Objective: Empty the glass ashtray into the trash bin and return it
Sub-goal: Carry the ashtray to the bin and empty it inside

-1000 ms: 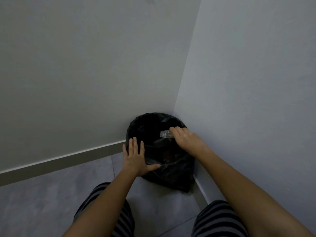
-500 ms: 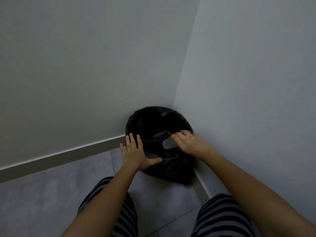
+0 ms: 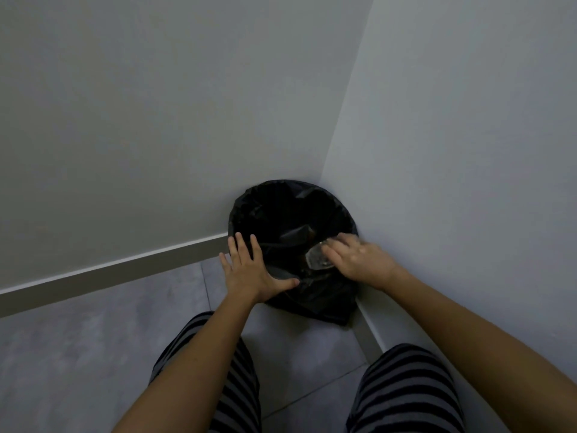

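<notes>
A round trash bin lined with a black bag stands on the floor in the corner of two walls. My right hand grips the clear glass ashtray, tilted over the bin's near right rim; the hand is blurred and hides most of the glass. My left hand rests flat on the bin's near left rim, fingers spread, thumb on the bag. The bin's inside is dark with a few dim shapes.
Grey walls meet right behind the bin, with a skirting board along their base. Grey floor tiles stretch to the left. My knees in striped trousers are just in front of the bin.
My right hand with the ashtray has moved down and toward the bin's near right rim, tilting the glass. My left hand has stayed on the rim.
</notes>
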Tool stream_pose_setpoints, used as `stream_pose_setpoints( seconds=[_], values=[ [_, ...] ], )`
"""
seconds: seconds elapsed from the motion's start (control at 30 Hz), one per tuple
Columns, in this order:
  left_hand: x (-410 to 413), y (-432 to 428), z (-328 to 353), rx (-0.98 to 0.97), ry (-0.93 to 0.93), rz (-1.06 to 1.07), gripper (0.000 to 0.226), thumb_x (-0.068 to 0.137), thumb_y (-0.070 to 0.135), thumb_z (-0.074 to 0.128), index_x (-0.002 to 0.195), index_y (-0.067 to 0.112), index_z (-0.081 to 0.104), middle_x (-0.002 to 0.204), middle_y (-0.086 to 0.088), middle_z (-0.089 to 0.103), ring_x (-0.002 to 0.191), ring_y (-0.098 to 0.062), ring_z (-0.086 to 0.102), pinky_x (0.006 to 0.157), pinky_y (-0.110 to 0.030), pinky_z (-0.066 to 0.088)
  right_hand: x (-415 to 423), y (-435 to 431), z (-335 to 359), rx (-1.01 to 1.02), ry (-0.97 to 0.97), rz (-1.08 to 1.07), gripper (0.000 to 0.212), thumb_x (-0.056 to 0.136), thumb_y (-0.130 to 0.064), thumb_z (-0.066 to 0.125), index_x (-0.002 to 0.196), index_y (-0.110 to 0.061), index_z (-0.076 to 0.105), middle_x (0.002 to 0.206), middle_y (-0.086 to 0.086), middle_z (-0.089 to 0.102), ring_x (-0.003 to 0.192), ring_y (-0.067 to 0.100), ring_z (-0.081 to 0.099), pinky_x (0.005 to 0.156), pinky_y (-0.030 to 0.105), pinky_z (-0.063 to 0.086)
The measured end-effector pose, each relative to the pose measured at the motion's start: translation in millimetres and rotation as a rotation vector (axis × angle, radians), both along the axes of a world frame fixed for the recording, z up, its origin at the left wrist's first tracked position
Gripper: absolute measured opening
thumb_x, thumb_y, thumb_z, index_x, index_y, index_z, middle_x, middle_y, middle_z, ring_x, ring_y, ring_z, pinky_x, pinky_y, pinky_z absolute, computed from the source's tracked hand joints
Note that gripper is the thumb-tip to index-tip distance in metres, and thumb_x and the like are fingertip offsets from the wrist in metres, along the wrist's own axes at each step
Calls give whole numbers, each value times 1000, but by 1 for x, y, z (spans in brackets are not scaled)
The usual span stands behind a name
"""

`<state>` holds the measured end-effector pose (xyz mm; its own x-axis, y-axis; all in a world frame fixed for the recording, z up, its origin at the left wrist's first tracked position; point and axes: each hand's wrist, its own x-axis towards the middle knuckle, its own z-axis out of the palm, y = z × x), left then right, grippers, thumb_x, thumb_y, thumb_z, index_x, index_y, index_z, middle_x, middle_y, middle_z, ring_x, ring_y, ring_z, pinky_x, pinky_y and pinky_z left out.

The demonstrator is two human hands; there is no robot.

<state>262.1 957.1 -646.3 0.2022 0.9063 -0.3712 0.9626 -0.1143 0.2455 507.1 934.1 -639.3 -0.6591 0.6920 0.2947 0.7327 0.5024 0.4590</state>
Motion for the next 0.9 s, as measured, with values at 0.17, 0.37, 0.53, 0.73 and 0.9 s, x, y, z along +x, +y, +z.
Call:
stream_pose_setpoints(
  seconds=[0.17, 0.37, 0.53, 0.73, 0.9],
  values=[
    [0, 1, 0, -6, 31, -4, 136, 58, 91, 47, 150, 15, -20, 156, -19, -28, 143, -36, -28, 116, -56, -9, -6, 5, 9, 11, -40, 66, 31, 101, -10, 29, 116, -7, 56, 102, 11, 71, 81, 33, 69, 45, 36, 56],
    [-1, 0, 0, -10, 68, -20, 129, 57, 93, 41, 151, 25, -17, 156, -20, -28, 143, -36, -28, 115, -57, -10, -8, -4, 13, 23, -100, 71, 35, 93, -12, 41, 118, -7, 64, 115, 14, 71, 83, 33, 71, 58, 45, 59],
    [0, 1, 1, 3, 53, -10, 129, 57, 93, 41, 152, 24, -13, 156, -20, -26, 143, -37, -27, 116, -57, -10, 2, -1, 22, 18, -153, 58, 47, 101, -7, 22, 118, -7, 65, 115, 16, 70, 79, 33, 71, 66, 51, 59],
    [0, -2, 1, 3, 47, -12, 131, 57, 93, 43, 151, 23, -16, 156, -20, -27, 142, -38, -28, 116, -57, -10, 1, -14, 12, -2, -170, 71, 45, 101, -9, 23, 114, -7, 65, 109, 16, 72, 79, 35, 71, 64, 54, 58],
    [2, -2, 4, -27, 50, 18, 132, 58, 92, 44, 151, 22, -18, 156, -20, -28, 142, -37, -29, 116, -56, -11, -5, -1, 28, 41, -200, 97, 52, 102, -7, 18, 113, -8, 69, 112, 16, 72, 76, 35, 72, 62, 54, 59]
  ],
)
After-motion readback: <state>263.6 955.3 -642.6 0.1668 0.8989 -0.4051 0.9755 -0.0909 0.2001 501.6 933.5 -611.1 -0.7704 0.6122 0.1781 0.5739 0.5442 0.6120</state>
